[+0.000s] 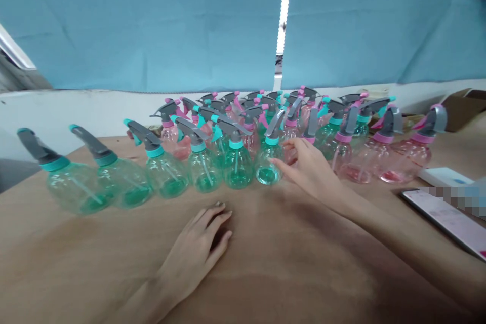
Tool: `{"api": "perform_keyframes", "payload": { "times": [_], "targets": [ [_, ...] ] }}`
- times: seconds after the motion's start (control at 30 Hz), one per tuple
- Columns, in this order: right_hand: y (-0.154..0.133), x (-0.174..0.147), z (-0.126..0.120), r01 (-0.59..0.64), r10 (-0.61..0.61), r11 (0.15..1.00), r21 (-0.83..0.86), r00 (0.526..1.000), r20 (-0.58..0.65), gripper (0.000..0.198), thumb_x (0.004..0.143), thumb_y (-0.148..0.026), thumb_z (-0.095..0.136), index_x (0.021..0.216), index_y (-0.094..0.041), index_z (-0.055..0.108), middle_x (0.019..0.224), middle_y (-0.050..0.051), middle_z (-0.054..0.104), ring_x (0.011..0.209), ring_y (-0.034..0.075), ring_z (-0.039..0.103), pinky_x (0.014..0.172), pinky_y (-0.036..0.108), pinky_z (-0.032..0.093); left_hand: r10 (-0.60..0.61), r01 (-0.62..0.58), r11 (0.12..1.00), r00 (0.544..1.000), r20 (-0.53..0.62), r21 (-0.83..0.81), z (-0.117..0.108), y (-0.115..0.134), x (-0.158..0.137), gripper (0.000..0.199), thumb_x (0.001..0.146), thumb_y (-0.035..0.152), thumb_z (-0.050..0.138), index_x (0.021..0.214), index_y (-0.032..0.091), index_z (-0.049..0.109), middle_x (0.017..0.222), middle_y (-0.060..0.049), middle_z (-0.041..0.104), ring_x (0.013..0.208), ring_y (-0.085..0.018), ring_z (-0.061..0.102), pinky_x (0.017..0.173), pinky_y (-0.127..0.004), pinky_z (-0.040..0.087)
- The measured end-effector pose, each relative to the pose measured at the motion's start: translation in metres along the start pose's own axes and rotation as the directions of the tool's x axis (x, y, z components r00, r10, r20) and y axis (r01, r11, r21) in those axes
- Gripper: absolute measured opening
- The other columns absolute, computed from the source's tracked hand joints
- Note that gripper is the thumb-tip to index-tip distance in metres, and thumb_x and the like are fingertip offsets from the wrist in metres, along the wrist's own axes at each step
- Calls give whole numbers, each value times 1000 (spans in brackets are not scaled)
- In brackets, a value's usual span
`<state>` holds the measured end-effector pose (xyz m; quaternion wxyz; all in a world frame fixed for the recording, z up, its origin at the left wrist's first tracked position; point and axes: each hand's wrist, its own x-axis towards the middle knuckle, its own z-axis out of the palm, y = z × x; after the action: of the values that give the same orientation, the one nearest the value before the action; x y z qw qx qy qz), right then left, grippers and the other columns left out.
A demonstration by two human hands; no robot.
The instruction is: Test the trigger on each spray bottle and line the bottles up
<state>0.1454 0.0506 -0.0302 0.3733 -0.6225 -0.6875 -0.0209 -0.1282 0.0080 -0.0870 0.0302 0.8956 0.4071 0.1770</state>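
Several clear green spray bottles with grey trigger heads and turquoise collars stand in a front row across the wooden table (pixel 243 258). My right hand (pixel 309 169) reaches in at the right end of these, with thumb and fingers apart. Its thumb tip is at the side of the last green spray bottle (pixel 268 164); whether it touches, I cannot tell. Behind that hand a pink-collared spray bottle (pixel 312 126) is mostly hidden. My left hand (pixel 199 248) rests on the table in front of the row, fingers loosely spread, holding nothing.
More pink and green spray bottles crowd behind the front row, and pink ones (pixel 406 159) continue it to the right. A phone (pixel 448 220) and a white box (pixel 442 177) lie at the right edge. A cardboard box (pixel 465 106) is at the back right, blue cloth (pixel 170 25) behind.
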Motion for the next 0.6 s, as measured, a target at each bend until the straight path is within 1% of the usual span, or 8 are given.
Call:
{"api": "perform_keyframes", "payload": {
  "times": [0.03, 0.1, 0.2, 0.27, 0.4, 0.5, 0.6],
  "targets": [
    [-2, 1, 3, -10, 10, 1000, -29, 1000, 8, 51, 81, -44, 63, 114, -7, 55, 110, 16, 64, 96, 29, 63, 78, 40, 49, 1, -1, 1000, 1000, -1, 0, 0, 0, 0, 28, 97, 31, 42, 122, 22, 53, 126, -7, 57, 118, -25, 53, 99, -43, 44],
    [-5, 4, 9, -38, 40, 995, -88, 999, 23, 60, 81, -51, 60, 120, -6, 52, 114, 18, 62, 98, 34, 62, 76, 43, 49, -1, 1, 1000, 1000, -2, 1, -1, 1, 0, 29, 97, 31, 41, 122, 21, 53, 126, -7, 57, 118, -25, 53, 99, -43, 44],
    [-9, 8, 17, -79, 87, 981, -175, 996, 35, 69, 80, -62, 53, 120, -5, 52, 108, 19, 63, 89, 39, 64, 65, 47, 49, 4, -4, 1000, 1000, -6, 5, -1, 1, 1, 29, 97, 32, 41, 122, 21, 53, 125, -7, 57, 117, -26, 53, 99, -43, 44],
    [-12, 11, 21, -93, 104, 972, -217, 994, 38, 69, 80, -65, 51, 115, -6, 54, 103, 18, 64, 84, 40, 65, 61, 47, 48, 7, -7, 1000, 1000, -6, 12, 0, 1, 2, 30, 97, 32, 41, 122, 21, 53, 125, -8, 57, 117, -26, 53, 99, -43, 44],
    [-14, 13, 21, -102, 119, 964, -248, 991, 55, 60, 81, -63, 51, 104, -8, 56, 98, 16, 64, 79, 40, 66, 57, 44, 47, 5, -5, 1000, 1000, -6, 15, 0, 1, 1, 30, 97, 33, 41, 122, 21, 52, 125, -8, 57, 116, -26, 53, 98, -43, 44],
    [-11, 13, 17, -90, 110, 971, -224, 991, 80, 57, 80, -63, 52, 100, -9, 56, 95, 15, 65, 80, 39, 65, 57, 43, 46, 0, 0, 1000, 1000, -2, 4, 0, 2, 1, 29, 97, 31, 42, 123, 21, 51, 126, -8, 56, 117, -26, 52, 98, -44, 43],
    [-5, 7, 12, -41, 61, 987, -158, 991, 123, 54, 80, -62, 53, 100, -12, 55, 97, 13, 65, 85, 34, 64, 63, 41, 47, -22, 22, 1000, 1000, 3, -14, -1, 3, 2, 29, 97, 31, 42, 123, 22, 51, 126, -8, 56, 117, -26, 53, 98, -44, 44]
  ]
}}
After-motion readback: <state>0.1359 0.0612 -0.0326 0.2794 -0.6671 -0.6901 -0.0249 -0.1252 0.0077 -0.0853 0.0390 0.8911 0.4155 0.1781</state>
